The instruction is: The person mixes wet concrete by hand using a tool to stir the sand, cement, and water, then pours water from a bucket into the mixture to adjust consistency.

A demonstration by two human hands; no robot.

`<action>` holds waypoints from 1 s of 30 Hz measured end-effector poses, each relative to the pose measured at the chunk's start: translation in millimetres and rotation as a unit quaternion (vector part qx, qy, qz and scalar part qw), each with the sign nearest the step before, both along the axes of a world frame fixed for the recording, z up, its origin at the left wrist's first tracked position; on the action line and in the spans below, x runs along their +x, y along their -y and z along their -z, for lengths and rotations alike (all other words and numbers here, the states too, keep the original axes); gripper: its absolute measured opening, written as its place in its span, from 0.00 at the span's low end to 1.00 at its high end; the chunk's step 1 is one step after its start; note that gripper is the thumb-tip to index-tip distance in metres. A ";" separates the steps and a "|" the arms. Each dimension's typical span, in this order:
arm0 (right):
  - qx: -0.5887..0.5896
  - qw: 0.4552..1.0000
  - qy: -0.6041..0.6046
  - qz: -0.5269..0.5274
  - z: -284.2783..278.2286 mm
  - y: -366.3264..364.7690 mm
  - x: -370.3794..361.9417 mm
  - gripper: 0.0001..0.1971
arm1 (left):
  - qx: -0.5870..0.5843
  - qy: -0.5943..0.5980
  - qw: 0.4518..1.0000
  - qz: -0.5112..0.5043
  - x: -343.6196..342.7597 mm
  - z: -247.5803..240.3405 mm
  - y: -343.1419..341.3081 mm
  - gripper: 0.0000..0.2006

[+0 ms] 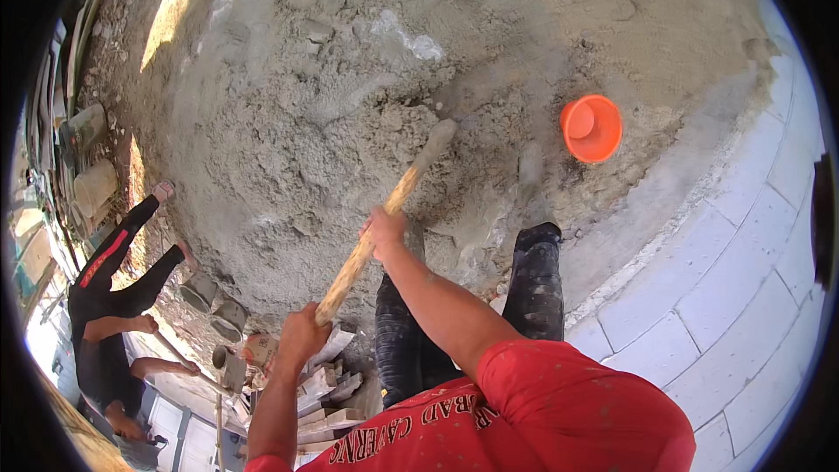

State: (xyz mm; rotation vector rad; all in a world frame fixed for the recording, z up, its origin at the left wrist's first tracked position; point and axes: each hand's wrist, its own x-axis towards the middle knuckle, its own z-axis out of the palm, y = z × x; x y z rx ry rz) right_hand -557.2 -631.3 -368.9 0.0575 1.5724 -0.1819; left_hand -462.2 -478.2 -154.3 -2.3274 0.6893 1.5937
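Both my hands grip a long, pale wooden tool handle (350, 273) that slants up and to the right. My left hand (303, 338) is closed around its near end. Farther along, my right hand (384, 232) wraps round the shaft. The far part of the handle is caked grey and reaches into a heap of wet grey mortar (288, 131). Whatever head the tool has cannot be made out against the mortar.
An orange bucket (592, 128) stands on the ground to the right. A white block wall (708, 288) curves along the right side. At left, a co-worker (114, 297) in dark clothes holds a long handle. Dirty buckets (229, 319) and stacked blocks (330, 385) lie nearby.
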 end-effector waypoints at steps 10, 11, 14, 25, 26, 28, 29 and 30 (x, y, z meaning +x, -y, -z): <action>-0.108 0.989 0.059 -0.078 -33.7 122.8 -82.7 0.14 | -0.057 -0.150 0.962 -0.222 -117.0 72.1 51.4 0.17; -0.149 0.983 0.015 -0.110 -7.3 181.8 -103.5 0.12 | -0.078 -0.205 0.935 -0.278 -147.9 106.2 101.5 0.17; -0.256 0.925 -0.101 -0.262 50.6 345.1 -138.3 0.07 | -0.131 -0.354 0.813 -0.444 -215.4 169.5 252.7 0.17; -0.166 0.850 -0.235 -0.441 141.5 215.5 -100.3 0.11 | 0.015 -0.440 0.662 -0.607 -160.4 191.0 159.6 0.10; -0.154 0.861 -0.224 -0.431 142.2 187.7 -92.7 0.11 | 0.028 -0.433 0.656 -0.617 -145.1 180.3 135.1 0.10; -0.130 0.932 -0.118 -0.316 151.3 121.5 -77.7 0.09 | 0.012 -0.387 0.718 -0.578 -109.6 155.6 88.4 0.10; -0.107 0.948 -0.089 -0.285 143.3 81.2 -59.7 0.07 | 0.034 -0.361 0.733 -0.576 -91.0 140.0 60.5 0.11; -0.088 0.963 -0.056 -0.247 134.1 47.0 -33.3 0.05 | 0.051 -0.333 0.752 -0.567 -64.7 125.5 37.5 0.11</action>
